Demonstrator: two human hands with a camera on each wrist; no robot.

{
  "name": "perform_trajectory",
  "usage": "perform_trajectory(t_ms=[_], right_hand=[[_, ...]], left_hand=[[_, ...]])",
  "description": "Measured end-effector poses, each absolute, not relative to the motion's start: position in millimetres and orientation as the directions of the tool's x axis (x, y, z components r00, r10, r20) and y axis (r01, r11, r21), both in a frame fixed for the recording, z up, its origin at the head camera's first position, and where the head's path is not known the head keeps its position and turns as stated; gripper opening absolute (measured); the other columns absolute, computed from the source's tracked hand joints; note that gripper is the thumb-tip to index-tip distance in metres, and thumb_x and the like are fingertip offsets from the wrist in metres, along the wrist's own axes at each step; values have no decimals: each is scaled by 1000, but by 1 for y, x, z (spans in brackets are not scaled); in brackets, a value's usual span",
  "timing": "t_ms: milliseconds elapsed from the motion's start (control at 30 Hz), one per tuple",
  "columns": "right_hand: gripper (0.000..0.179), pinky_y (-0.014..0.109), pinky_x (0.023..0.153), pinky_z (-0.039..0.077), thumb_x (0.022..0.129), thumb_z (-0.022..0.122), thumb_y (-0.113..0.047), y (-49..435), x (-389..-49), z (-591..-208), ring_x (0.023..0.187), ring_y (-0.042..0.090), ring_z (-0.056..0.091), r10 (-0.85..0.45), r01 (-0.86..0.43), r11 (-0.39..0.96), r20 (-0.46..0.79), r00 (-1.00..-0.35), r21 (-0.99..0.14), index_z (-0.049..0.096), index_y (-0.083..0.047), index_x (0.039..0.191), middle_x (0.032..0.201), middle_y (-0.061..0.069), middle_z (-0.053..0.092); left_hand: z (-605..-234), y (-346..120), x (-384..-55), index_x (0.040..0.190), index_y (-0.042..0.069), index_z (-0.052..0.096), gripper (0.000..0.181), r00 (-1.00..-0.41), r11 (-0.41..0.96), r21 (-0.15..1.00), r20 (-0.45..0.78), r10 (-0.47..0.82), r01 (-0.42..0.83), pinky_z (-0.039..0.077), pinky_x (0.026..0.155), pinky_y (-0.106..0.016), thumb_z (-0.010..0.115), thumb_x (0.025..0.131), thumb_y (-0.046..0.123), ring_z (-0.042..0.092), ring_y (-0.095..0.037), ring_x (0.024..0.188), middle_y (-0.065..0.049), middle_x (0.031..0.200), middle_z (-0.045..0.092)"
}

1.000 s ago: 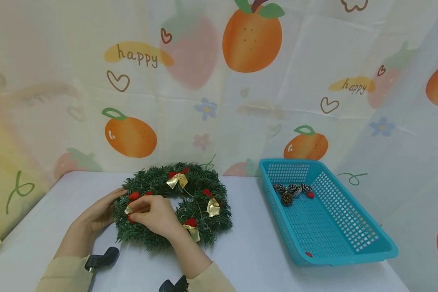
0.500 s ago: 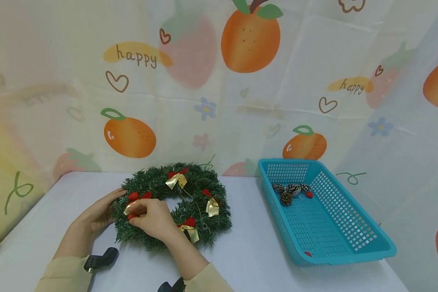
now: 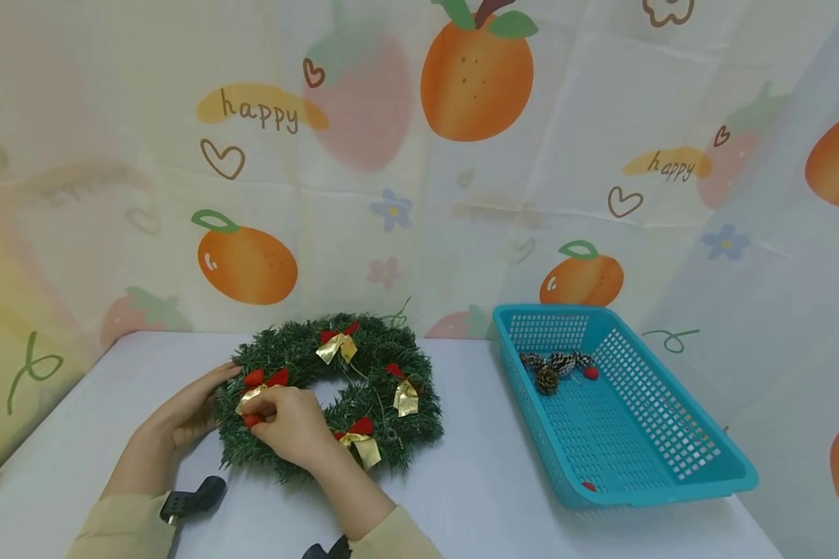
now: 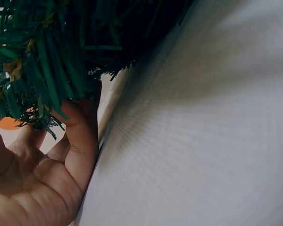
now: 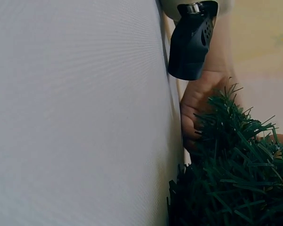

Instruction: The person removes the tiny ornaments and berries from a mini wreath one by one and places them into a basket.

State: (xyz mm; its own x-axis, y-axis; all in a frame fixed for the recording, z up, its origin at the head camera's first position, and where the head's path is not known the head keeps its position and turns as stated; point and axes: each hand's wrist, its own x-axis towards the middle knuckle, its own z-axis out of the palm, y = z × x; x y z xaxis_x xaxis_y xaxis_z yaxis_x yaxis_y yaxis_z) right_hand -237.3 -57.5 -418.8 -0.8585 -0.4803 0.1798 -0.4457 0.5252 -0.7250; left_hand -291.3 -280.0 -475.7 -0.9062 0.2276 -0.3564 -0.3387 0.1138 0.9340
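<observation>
A green Christmas wreath (image 3: 391,341) lies on the white table, with red-and-gold bows around its ring. At its left side, my right hand (image 3: 291,431) pinches the gold ribbon of a bow (image 3: 251,399) between thumb and index finger; the bow's red part shows above the fingers. One red ball (image 3: 254,377) sits above that ribbon and another red ball (image 3: 252,420) just below it. My left hand (image 3: 194,405) holds the wreath's outer left edge; in the left wrist view its fingers (image 4: 80,146) curl in under the green needles. Needles hide those fingertips.
A turquoise plastic basket (image 3: 730,475) stands on the right, holding several pine cones (image 3: 562,362), a red ball (image 3: 590,373) by them and a small red piece (image 3: 589,487) near its front. Behind the table hangs a fruit-printed cloth (image 3: 461,256).
My right hand has shifted slightly down along the gold ribbon, uncovering more of the bow's red part. The left hand stays at the wreath's edge.
</observation>
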Motion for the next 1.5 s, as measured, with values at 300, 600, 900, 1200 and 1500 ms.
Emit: perform_trajectory(t_ms=[300, 600, 900, 1200, 1500], right_hand=[[23, 5, 68, 47, 87, 74, -8, -57, -236, -418, 80, -8, 65, -479, -452, 518, 192, -857, -726, 77, -19, 108, 100, -8, 77], [21, 5, 67, 47, 88, 74, -14, -55, -235, -415, 80, -8, 66, -481, -457, 514, 196, -854, -726, 77, -20, 107, 98, -9, 77], [21, 6, 68, 48, 88, 74, -15, -52, -235, -413, 82, -8, 66, -488, -442, 481, 187, -853, -757, 77, -21, 107, 99, -9, 77], [20, 7, 68, 48, 87, 75, -15, -52, -235, -411, 80, -9, 65, -466, -415, 434, 194, -863, -800, 77, -20, 107, 97, -8, 78], [21, 8, 65, 49, 87, 75, -15, -47, -234, -402, 82, -8, 65, -433, -401, 406, 214, -876, -821, 78, -20, 107, 97, -7, 78]], left_hand=[[-477, -280, -292, 155, 16, -22, 86, -905, 126, 936, -351, 239, -330, 25, 120, -56, 33, 102, 56, -25, -47, 148, -12, 158, -38], [-476, -281, -292, 155, 16, -22, 85, -906, 122, 936, -350, 239, -329, 50, 92, -25, 34, 103, 54, -20, -46, 149, -13, 158, -38], [-477, -280, -292, 156, 18, -20, 85, -906, 125, 933, -358, 225, -338, 19, 122, -58, 33, 102, 56, -21, -47, 149, -12, 159, -37], [-477, -282, -292, 156, 19, -20, 85, -904, 109, 932, -361, 227, -345, 5, 118, -72, 36, 102, 56, -37, -45, 143, -7, 155, -44], [-478, -281, -293, 155, 19, -22, 85, -902, 97, 933, -360, 239, -347, 10, 121, -63, 34, 102, 55, -27, -45, 148, -10, 156, -42]])
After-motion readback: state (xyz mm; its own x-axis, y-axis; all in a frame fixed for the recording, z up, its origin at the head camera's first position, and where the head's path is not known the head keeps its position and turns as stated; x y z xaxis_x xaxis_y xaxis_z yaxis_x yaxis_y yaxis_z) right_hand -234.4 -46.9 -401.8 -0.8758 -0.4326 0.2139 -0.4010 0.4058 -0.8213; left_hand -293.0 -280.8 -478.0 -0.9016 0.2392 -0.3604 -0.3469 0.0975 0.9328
